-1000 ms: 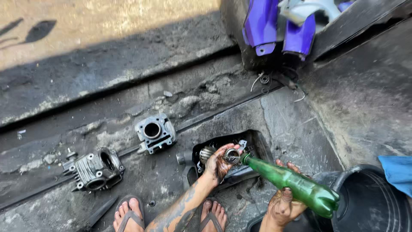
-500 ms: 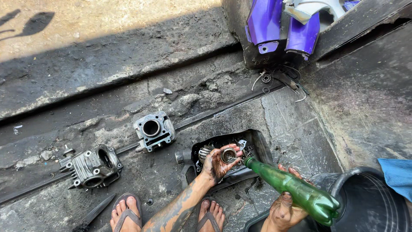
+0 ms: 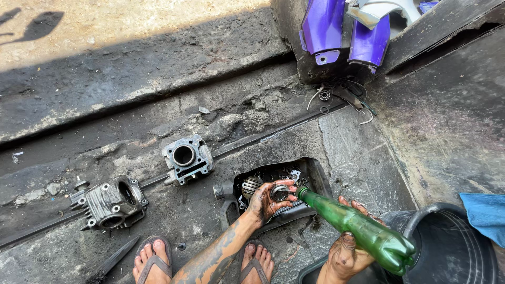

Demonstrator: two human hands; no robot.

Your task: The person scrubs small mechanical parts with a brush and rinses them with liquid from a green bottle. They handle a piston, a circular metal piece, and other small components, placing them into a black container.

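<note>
The left hand point(image 3: 265, 200) cups a round metal part point(image 3: 279, 192) while the right hand point(image 3: 344, 255), at four o'clock, grips a tilted green bottle point(image 3: 357, 229), rinsing it; steady pouring comes next.

Floor point(image 3: 368, 152): stained, cracked concrete, lying partly in sun along the far edge.
Near edge, left: cylinder head point(image 3: 109, 202) sitting beside a dark blade point(image 3: 117, 257).
Middle: cylinder block point(image 3: 187, 158) resting by a metal rail point(image 3: 263, 138).
Near edge, middle: black tray point(image 3: 310, 176) sitting, holding small parts.
Near right corner: black bucket point(image 3: 421, 221) standing.
</note>
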